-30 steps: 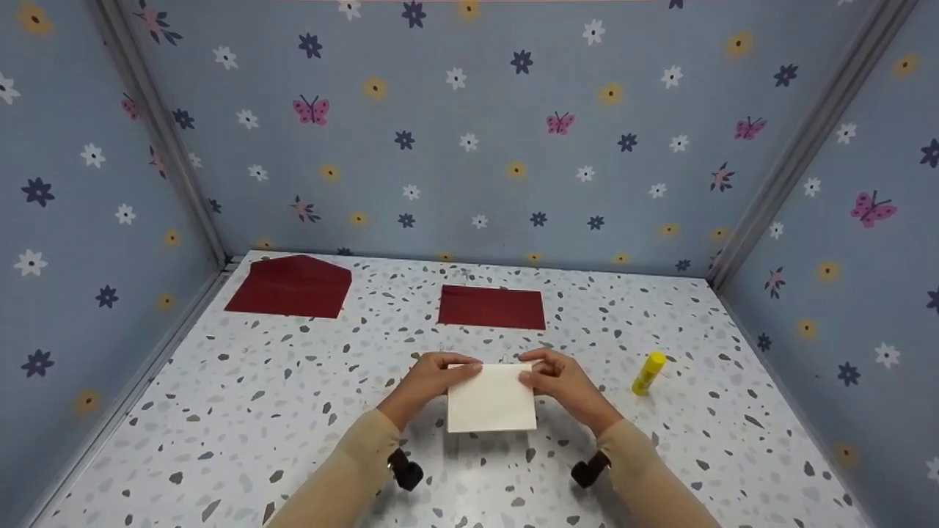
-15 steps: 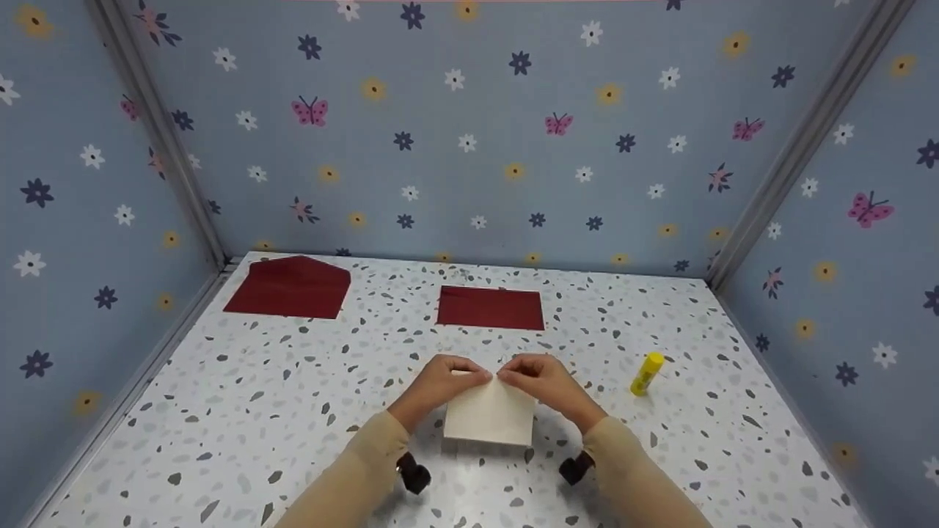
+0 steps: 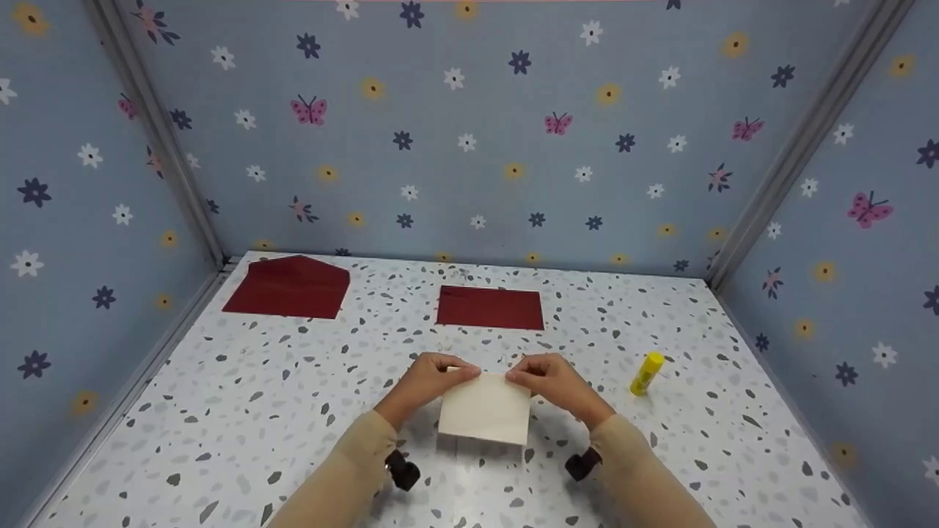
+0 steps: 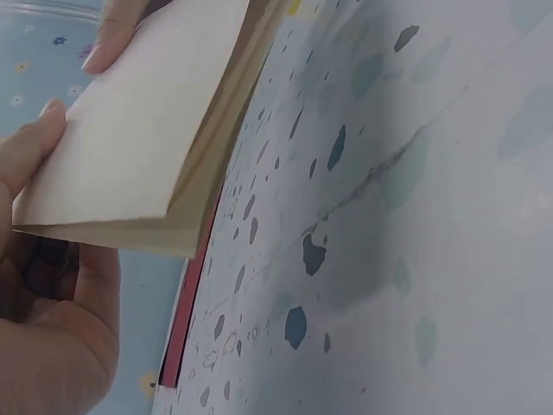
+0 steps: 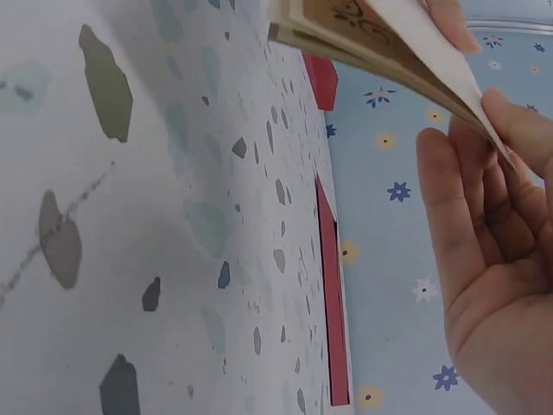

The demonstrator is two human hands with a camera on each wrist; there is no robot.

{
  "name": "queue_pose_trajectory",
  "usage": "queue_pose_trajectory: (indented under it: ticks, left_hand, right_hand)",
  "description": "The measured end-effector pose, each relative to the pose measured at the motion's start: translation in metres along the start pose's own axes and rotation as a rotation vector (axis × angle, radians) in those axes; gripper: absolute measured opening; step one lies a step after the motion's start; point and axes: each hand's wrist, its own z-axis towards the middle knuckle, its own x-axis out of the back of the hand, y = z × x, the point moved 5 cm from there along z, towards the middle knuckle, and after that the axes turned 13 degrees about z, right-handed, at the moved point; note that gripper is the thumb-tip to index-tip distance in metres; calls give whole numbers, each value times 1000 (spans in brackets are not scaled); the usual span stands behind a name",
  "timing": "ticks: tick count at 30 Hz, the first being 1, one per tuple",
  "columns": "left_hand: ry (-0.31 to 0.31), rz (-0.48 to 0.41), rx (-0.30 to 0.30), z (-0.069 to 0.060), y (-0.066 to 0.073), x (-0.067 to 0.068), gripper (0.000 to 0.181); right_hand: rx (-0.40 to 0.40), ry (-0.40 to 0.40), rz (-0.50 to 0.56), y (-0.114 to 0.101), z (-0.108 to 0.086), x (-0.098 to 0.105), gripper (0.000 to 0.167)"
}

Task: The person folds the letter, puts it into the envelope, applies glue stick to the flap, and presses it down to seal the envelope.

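Well, the flowered wall (image 3: 440, 180) stands beyond both hands, and the speckled worktop (image 3: 242, 411) spreads out beneath them. Off beyond the left grip and further left lies a peaked red sheet (image 3: 290, 290); straight ahead of both grips, a red rectangle (image 3: 490, 308), its long axis running left to right.

And here's the cream folded card (image 3: 486, 412), right between the left hand (image 3: 431, 380) and the right hand (image 3: 555, 381)! It extends from the grip back toward the person, held by its far edge, with a shadow on the worktop below. It looks nearly square, so no clear long axis; the pinched edge runs across, hand to hand. That's the relation I'd say counts: both thumbs on one edge, the near side hanging unsupported with its leaves gaping in the left wrist view. Neither hand has much claim to being nearer, though the left thumb reaches slightly closer to the middle.

Both grips are pinching, thumb on top and fingers behind the edge. Just right of the right grip, well clear of it, a yellow tube (image 3: 648, 374) rests on the worktop. Smaller again, under the upper leaf and back from the right grip, a brown printed pattern (image 5: 359, 22) peeks out.

What's changed? Half a second ago the thumbs nearly met at mid-edge; now they've parted, bare cream showing between. Red pieces and tube haven't budged.
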Motion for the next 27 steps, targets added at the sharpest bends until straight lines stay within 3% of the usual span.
queue_pose_trajectory:
  ticks: [5, 7, 16, 22, 27]
  left_hand:
    - [-129, -60, -14, -2, -5, -1, 40]
    - [-154, -83, -17, -2, -7, -1, 42]
    - [-45, -135, 27, -2, -8, 3, 41]
    - [-84, -191, -11, -3, -7, 2, 44]
    - [-123, -188, -35, -5, -7, 0, 43]
  right_hand:
    - [30, 15, 10, 1, -3, 5, 29]
    - [39, 22, 12, 1, -4, 6, 31]
    - [30, 41, 42, 2, -4, 9, 34]
    - [9, 55, 60, 4, -4, 12, 31]
    - [8, 60, 63, 5, -3, 14, 30]
